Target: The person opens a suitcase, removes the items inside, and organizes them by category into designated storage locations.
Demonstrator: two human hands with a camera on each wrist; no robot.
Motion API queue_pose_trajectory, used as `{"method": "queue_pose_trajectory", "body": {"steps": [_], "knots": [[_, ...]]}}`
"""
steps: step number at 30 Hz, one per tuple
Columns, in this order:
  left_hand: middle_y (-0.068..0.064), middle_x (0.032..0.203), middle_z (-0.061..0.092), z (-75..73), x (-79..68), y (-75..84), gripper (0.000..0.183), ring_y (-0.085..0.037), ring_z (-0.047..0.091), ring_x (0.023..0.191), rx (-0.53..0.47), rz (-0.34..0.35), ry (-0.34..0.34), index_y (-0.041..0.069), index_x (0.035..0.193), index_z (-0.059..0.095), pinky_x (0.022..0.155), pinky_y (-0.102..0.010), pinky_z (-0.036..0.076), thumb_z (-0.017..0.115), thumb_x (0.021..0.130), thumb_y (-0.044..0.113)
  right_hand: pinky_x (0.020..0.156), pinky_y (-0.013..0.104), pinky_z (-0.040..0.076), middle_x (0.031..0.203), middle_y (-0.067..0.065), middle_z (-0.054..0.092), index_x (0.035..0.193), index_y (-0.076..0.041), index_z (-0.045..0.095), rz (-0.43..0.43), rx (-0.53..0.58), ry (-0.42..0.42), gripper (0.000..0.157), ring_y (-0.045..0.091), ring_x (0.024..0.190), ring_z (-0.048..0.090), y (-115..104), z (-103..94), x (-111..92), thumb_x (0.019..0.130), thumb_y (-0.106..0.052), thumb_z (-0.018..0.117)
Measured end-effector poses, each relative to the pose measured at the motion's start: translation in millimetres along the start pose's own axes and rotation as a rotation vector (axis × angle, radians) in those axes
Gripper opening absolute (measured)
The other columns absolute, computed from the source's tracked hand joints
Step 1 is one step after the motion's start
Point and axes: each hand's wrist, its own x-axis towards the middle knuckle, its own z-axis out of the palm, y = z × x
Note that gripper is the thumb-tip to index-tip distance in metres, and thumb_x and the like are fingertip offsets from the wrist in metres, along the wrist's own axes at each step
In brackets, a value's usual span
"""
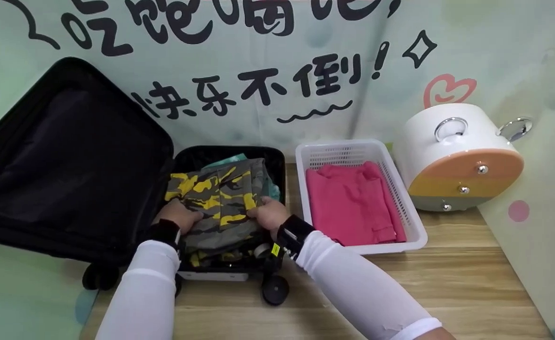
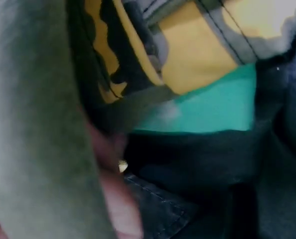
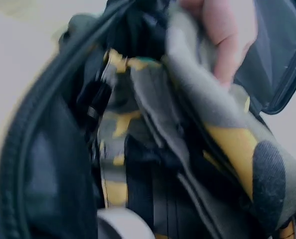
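Observation:
A small black suitcase [image 1: 277, 163] lies open on the wooden table, its lid [image 1: 69, 160] leaning back to the left. Inside it sits a folded grey and yellow camouflage garment [image 1: 220, 191] over a teal cloth [image 2: 213, 107]. My left hand [image 1: 180, 217] grips the garment's near left edge. My right hand [image 1: 268, 215] grips its near right edge, fingers [image 3: 222, 35] curled round the camouflage fabric [image 3: 237, 129]. In the left wrist view the cloth lies close against my fingers [image 2: 118, 199], above the dark lining.
A white plastic basket [image 1: 414, 222] holding a folded pink garment [image 1: 353, 203] stands right of the suitcase. A white, orange and yellow drawer box [image 1: 456, 160] sits at the far right. A printed backdrop hangs behind. The table's front edge [image 1: 447, 293] is bare wood.

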Motion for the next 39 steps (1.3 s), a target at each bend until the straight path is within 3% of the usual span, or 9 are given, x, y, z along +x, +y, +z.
{"method": "queue_pose_trajectory", "body": {"steps": [7, 11, 17, 22, 26, 28, 30, 34, 39], "knots": [[-0.036, 0.168, 0.018, -1.2, 4.3, 8.0, 0.097, -0.051, 0.028, 0.152, 0.005, -0.009, -0.037, -0.016, 0.163, 0.008, 0.123, -0.055, 0.031, 0.06, 0.103, 0.041, 0.122, 0.041, 0.034, 0.168, 0.024, 0.033, 0.168, 0.001, 0.018, 0.02, -0.1, -0.017, 0.088, 0.037, 0.152, 0.036, -6, -0.5, 5, 0.099, -0.017, 0.071], [-0.039, 0.168, 0.013, 0.0, 4.1, 6.7, 0.101, -0.052, 0.029, 0.151, 0.028, -0.007, -0.06, -0.017, 0.162, 0.007, 0.122, -0.055, 0.032, 0.063, 0.1, 0.041, 0.111, 0.04, 0.047, 0.158, 0.023, 0.045, 0.163, 0.007, 0.026, 0.034, -0.018, -0.024, 0.086, 0.034, 0.135, 0.054, -5, -0.9, 9, 0.096, -0.015, 0.076], [-0.04, 0.167, 0.017, 1.9, 3.8, 2.4, 0.105, -0.052, 0.033, 0.149, 0.034, 0.008, -0.071, -0.018, 0.161, 0.004, 0.12, -0.055, 0.035, 0.064, 0.099, 0.04, 0.081, 0.032, 0.058, 0.116, 0.011, 0.069, 0.125, 0.008, 0.066, 0.074, 0.005, -0.092, 0.043, 0.019, 0.089, 0.069, -6, 0.0, 12, 0.094, -0.018, 0.081], [-0.037, 0.168, 0.018, 3.5, 1.8, 1.1, 0.101, -0.051, 0.029, 0.151, -0.011, -0.004, -0.071, -0.015, 0.163, 0.007, 0.122, -0.054, 0.033, 0.062, 0.102, 0.043, 0.072, 0.028, 0.052, 0.099, 0.005, 0.061, 0.101, 0.001, 0.071, 0.041, -0.126, -0.085, 0.025, 0.014, 0.076, 0.059, -6, -0.9, 12, 0.094, -0.021, 0.08], [-0.036, 0.169, 0.015, 2.9, -0.1, -0.5, 0.101, -0.051, 0.026, 0.153, -0.043, -0.022, -0.085, -0.014, 0.164, 0.007, 0.123, -0.055, 0.031, 0.06, 0.103, 0.047, 0.062, 0.027, 0.045, 0.075, -0.002, 0.048, 0.08, -0.007, 0.061, 0.029, -0.066, -0.077, 0.025, 0.012, 0.06, 0.047, -6, -0.4, 12, 0.095, -0.019, 0.078], [-0.036, 0.169, 0.014, 2.5, -0.2, -1.3, 0.101, -0.051, 0.025, 0.153, -0.045, -0.028, -0.088, -0.013, 0.164, 0.006, 0.123, -0.055, 0.03, 0.058, 0.103, 0.048, 0.056, 0.027, 0.04, 0.067, -0.003, 0.041, 0.082, -0.005, 0.061, 0.037, 0.003, -0.083, 0.024, 0.011, 0.053, 0.04, -7, 0.2, 12, 0.094, -0.018, 0.077], [-0.036, 0.17, 0.012, 2.0, 0.5, -1.8, 0.101, -0.051, 0.023, 0.154, -0.036, -0.039, -0.087, -0.013, 0.164, 0.005, 0.124, -0.055, 0.029, 0.055, 0.104, 0.05, 0.055, 0.026, 0.039, 0.07, -0.005, 0.044, 0.108, 0.003, 0.067, 0.038, 0.066, -0.08, 0.026, 0.01, 0.052, 0.038, -7, 0.7, 12, 0.094, -0.017, 0.077], [-0.036, 0.17, 0.01, 1.8, 2.1, -3.0, 0.101, -0.051, 0.02, 0.155, -0.031, -0.04, -0.075, -0.014, 0.163, 0.004, 0.125, -0.054, 0.026, 0.054, 0.104, 0.051, 0.066, 0.027, 0.054, 0.092, 0.004, 0.066, 0.146, 0.004, 0.053, 0.038, 0.229, -0.123, 0.054, 0.012, 0.065, 0.059, -9, 1.9, 13, 0.096, -0.005, 0.071], [-0.036, 0.168, 0.018, 1.4, 2.7, -3.1, 0.101, -0.049, 0.028, 0.153, -0.069, -0.027, -0.032, -0.015, 0.163, 0.009, 0.124, -0.052, 0.03, 0.057, 0.101, 0.049, 0.077, 0.039, 0.063, 0.112, 0.011, 0.074, 0.129, -0.005, 0.06, 0.029, 0.386, -0.148, 0.04, 0.024, 0.088, 0.073, -11, 1.9, 14, 0.092, 0.011, 0.063]]}}
